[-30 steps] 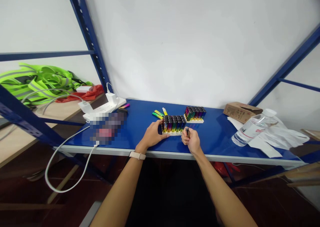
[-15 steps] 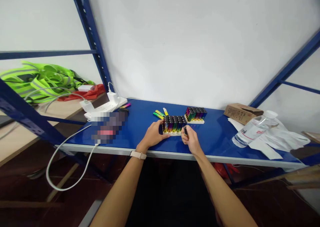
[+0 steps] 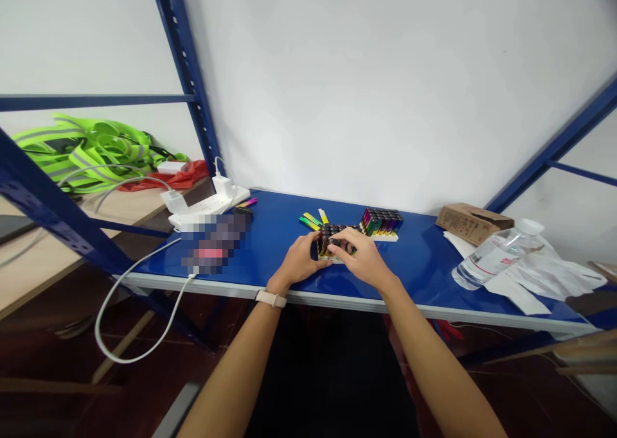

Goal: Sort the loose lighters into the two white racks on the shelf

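A white tray of upright, shiny rainbow-coloured lighters with black tops stands on the blue table before me. My left hand grips its left end, thumb low at the front and fingers along the side. Over the front of this tray, my right hand pinches a dark-topped lighter between thumb and fingers; its lower part is hard to make out. The hand hides much of the row behind. A second tray of lighters stands just behind to the right. Loose green and yellow lighters lie behind the first tray.
At the left are a power strip, a blurred-out device and a white cable. A cardboard box, a water bottle and white gloves lie at the right. Blue rack posts frame the table.
My right hand has moved left and up from beside the tray to over its front, with the lighter in its fingers. My left hand keeps its grip. The view has shifted slightly.
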A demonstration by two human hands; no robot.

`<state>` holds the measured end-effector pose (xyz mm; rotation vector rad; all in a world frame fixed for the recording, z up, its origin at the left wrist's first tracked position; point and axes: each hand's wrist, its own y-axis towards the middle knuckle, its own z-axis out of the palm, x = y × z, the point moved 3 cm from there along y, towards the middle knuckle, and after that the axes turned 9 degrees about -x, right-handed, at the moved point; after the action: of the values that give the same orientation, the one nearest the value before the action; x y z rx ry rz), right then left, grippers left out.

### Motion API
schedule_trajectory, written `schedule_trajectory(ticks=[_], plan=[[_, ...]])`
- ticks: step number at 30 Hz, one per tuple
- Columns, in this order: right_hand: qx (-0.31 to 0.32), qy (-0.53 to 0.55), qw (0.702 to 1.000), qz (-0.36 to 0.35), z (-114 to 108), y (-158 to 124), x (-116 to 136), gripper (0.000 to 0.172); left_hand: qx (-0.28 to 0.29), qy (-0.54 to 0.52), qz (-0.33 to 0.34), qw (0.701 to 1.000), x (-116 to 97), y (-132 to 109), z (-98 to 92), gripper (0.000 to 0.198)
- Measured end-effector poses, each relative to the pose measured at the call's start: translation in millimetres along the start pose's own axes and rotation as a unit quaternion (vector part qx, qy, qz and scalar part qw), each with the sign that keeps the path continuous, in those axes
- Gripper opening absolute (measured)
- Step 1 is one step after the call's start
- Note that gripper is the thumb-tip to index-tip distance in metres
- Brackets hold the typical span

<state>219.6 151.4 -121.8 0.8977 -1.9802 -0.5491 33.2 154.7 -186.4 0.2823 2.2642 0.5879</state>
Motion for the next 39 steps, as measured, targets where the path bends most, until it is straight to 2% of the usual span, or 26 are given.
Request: schedule_trajectory(ticks=[4, 7, 12, 17, 22, 25, 27, 31, 33, 36, 39], plan=[[0.047, 0.003, 0.999, 0.025, 7, 3, -8, 0.020, 0.002, -0.002, 0.000, 1.000, -2, -1, -0.8, 0.075], [0.058, 0.015, 0.998, 0.032, 8, 5, -11, 0.018, 0.003, -0.005, 0.001, 1.000, -3, -1, -1.6, 0.074], [0.060, 0.015, 0.998, 0.024, 10, 6, -11, 0.015, 0.003, -0.007, -0.005, 1.000, -3, -1, -2.2, 0.074], [0.043, -0.066, 0.995, -0.055, 4, 7, 0, 0.021, 0.002, -0.009, -0.005, 1.000, -3, -2, -1.9, 0.074], [0.023, -0.069, 0.997, -0.038, -11, 34, 2, 0.022, -0.002, -0.001, -0.010, 1.000, -2, -2, -1.2, 0.079], [0.035, -0.088, 0.994, 0.049, -10, 69, -15, 0.033, 0.000, 0.000, -0.011, 1.000, -2, -2, -0.8, 0.080], [0.088, -0.180, 0.976, 0.088, 0, 94, -31, 0.032, 0.001, -0.001, -0.012, 1.000, -2, -2, -1.0, 0.080], [0.152, -0.260, 0.945, 0.130, 31, 132, -69, 0.022, 0.004, -0.003, -0.015, 1.000, -2, -2, -2.0, 0.080], [0.197, -0.289, 0.922, 0.165, 48, 143, -88, 0.021, 0.004, -0.005, -0.016, 1.000, -3, -2, -2.5, 0.081], [0.267, -0.315, 0.882, 0.226, 69, 153, -111, 0.033, 0.006, -0.005, -0.018, 1.000, -4, -2, -3.3, 0.081], [0.304, -0.316, 0.864, 0.249, 81, 161, -124, 0.038, 0.009, -0.004, -0.019, 1.000, -4, -2, -4.0, 0.080]])
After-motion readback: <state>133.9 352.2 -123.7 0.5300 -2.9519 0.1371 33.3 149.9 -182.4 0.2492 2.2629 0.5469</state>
